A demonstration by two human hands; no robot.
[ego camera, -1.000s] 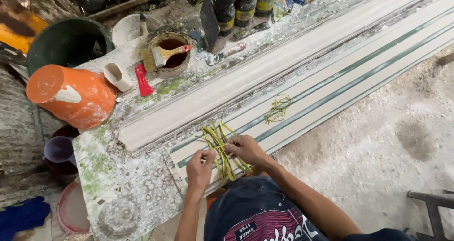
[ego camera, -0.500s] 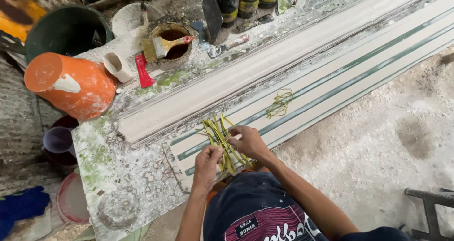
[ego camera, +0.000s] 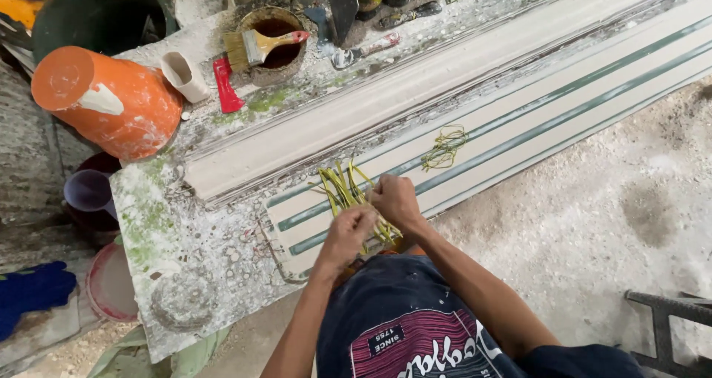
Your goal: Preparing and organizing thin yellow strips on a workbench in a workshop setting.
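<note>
From the head camera, both hands meet over the near end of a long white moulding panel with green stripes point(ego camera: 519, 118), which lies on a plaster-crusted workbench point(ego camera: 185, 252). The left hand point(ego camera: 347, 233) and the right hand point(ego camera: 394, 200) are each closed around a bundle of yellow-green fibre strips point(ego camera: 345, 189) — the strips fan out above the fingers toward the upper left and trail below the hands at the panel's near edge. A second, smaller loop of the same fibre point(ego camera: 445, 147) rests on the panel farther along, well apart from the hands. Beyond the panel lies a plain white cornice length point(ego camera: 415, 96). At the bench's far side an overturned orange bucket point(ego camera: 104, 100) lies near a small white cup point(ego camera: 183, 74) — and a paintbrush point(ego camera: 259, 46) rests across a rusty tin point(ego camera: 278, 33).
</note>
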